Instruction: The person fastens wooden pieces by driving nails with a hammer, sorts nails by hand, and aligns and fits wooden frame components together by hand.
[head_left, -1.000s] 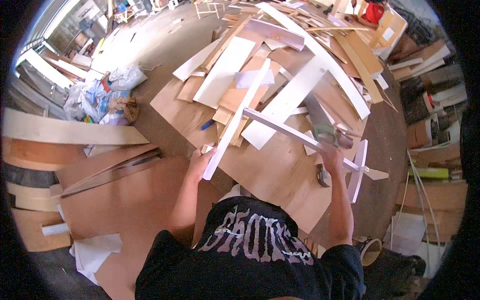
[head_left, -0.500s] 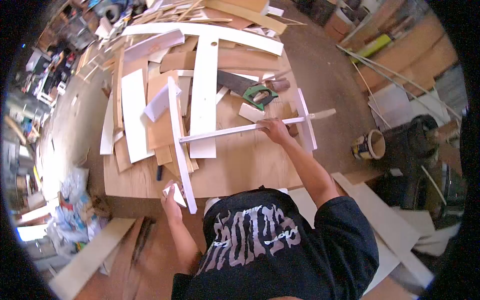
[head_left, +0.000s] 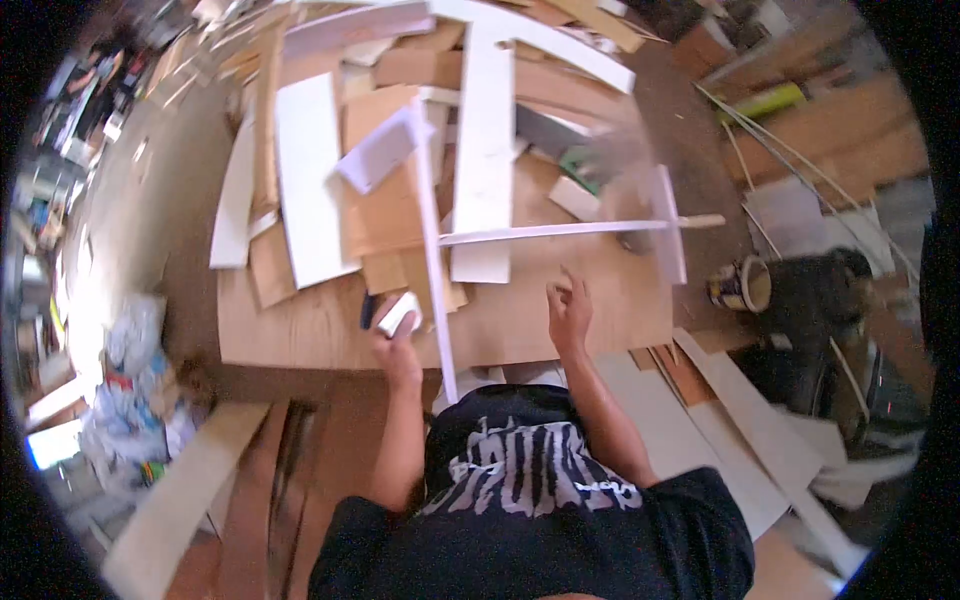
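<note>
My left hand (head_left: 394, 340) is closed round a small white block (head_left: 399, 314), left of a white wooden frame (head_left: 434, 270). The frame has one long strip and a crossbar (head_left: 560, 231) running right to a shorter end piece (head_left: 671, 225). Below the crossbar, my right hand (head_left: 570, 312) is apart from the wood, with nothing in it and its fingers loosely spread. A dark handle-like thing (head_left: 367, 309) lies beside my left hand. Beyond the crossbar is a handsaw with a green handle (head_left: 580, 168), partly blurred, and a short pale block (head_left: 574, 198) next to it.
White and brown boards (head_left: 312, 180) are heaped across the wooden table (head_left: 290, 335). A bucket (head_left: 752, 285) stands on the floor to the right, near leaning panels. Plastic bags (head_left: 135, 400) lie at the left. Long boards (head_left: 760, 430) rest on the floor beside me.
My right hand has let go of the crossbar and drawn back toward me. My left hand has moved up with the white block. The whole view has shifted.
</note>
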